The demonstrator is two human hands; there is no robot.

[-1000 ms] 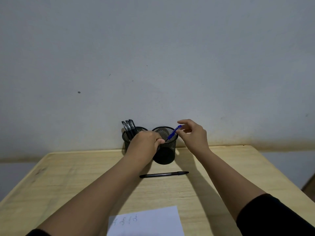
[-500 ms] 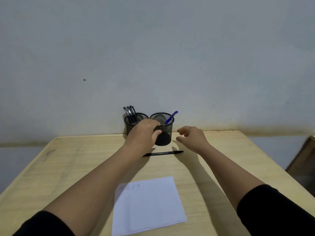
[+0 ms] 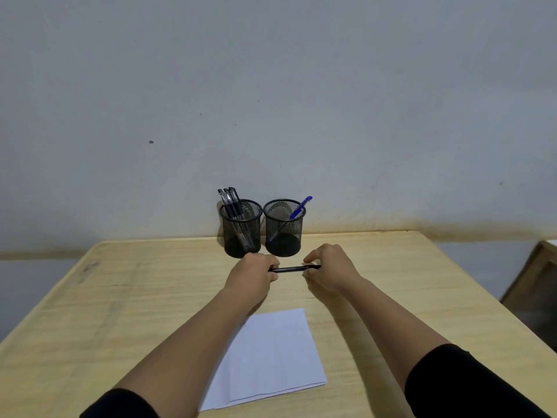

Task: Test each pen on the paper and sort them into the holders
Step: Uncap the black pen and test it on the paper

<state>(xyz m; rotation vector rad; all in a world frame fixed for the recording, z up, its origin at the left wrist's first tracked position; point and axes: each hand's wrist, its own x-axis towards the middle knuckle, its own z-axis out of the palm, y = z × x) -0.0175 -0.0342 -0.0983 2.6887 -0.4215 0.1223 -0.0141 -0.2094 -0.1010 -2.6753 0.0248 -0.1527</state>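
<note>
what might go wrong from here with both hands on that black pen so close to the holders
Judging from this frame: the left hand and right hand pinch the black pen just in front of the two mesh holders, so a jerk while uncapping could knock one over. The paper lies loose and may slide under the test stroke.

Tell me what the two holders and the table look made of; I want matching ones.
Left holder and right holder: black wire mesh, probably metal, since pens and the wall show through the weave; matte. Table: pale wood or wood-look laminate, with visible grain lines; dull finish.
</note>
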